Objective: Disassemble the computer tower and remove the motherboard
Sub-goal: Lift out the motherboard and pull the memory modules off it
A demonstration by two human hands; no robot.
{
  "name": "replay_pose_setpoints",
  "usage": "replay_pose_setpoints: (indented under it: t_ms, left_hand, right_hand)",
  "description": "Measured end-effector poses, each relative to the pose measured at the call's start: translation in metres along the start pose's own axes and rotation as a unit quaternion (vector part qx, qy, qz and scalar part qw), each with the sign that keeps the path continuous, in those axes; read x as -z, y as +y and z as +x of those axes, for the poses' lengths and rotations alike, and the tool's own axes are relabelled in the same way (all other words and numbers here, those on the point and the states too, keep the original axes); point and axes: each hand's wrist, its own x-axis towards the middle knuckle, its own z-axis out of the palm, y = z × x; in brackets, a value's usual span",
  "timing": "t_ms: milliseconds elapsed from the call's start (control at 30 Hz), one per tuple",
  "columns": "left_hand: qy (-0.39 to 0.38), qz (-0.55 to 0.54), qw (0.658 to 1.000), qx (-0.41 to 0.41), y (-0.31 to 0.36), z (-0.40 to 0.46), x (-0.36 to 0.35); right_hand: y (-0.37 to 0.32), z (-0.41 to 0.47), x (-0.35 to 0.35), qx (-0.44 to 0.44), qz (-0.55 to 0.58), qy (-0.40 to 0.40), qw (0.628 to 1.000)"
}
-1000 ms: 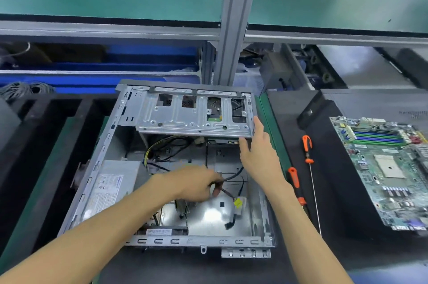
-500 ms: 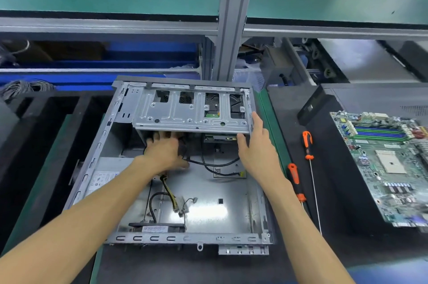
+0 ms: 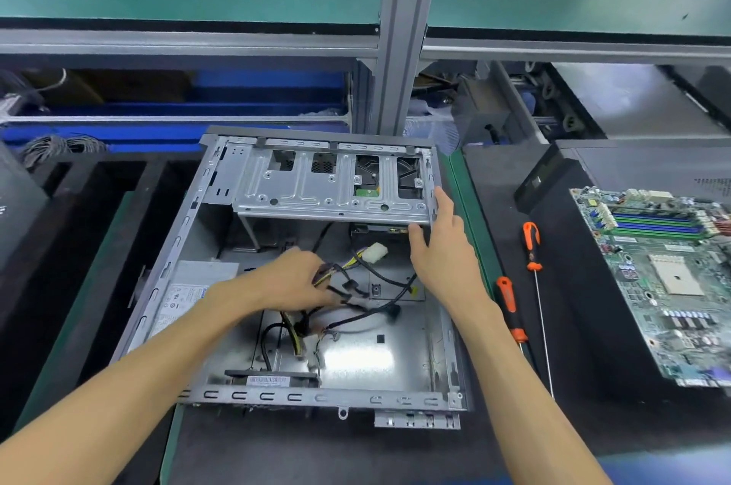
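Observation:
The open grey computer case (image 3: 443, 350) lies on its side in front of me, its floor bare metal. My left hand (image 3: 292, 279) is inside it, closed around a bundle of black and yellow power cables (image 3: 344, 283) with a white connector (image 3: 375, 252) at the far end. My right hand (image 3: 443, 251) grips the right front corner of the metal drive cage (image 3: 312, 188), thumb under its edge. The power supply (image 3: 190, 286) sits at the case's left. The green motherboard (image 3: 664, 279) lies outside the case, on a black tower at the right.
Two orange-handled screwdrivers (image 3: 532, 247) (image 3: 508, 302) lie on the black mat between case and motherboard. An aluminium post (image 3: 403, 29) rises behind the case. Blue bins (image 3: 237, 101) and a wire coil (image 3: 59, 146) sit at the back left, dark trays on the left.
My left hand has pulled back from under the drive cage toward the case's middle, bringing the cable bundle and white connector with it. My right hand stays on the cage corner.

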Motion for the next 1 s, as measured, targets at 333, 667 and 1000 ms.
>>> replay_pose_setpoints:
  t_ms: [333, 667, 1000]
  left_hand:
    - [-0.050, -0.022, 0.999, 0.004, -0.003, -0.020, 0.046]
    - [0.099, -0.005, 0.995, -0.003, -0.013, -0.031, 0.061]
    - [0.114, -0.182, 0.976, -0.036, -0.026, -0.046, 0.065]
  right_hand:
    - [0.001, 0.001, 0.002, -0.002, 0.013, -0.007, 1.000]
    - [-0.025, -0.026, 0.017, 0.231, 0.128, 0.130, 0.956]
    - [-0.061, -0.062, -0.043, 0.185, -0.165, -0.344, 0.906]
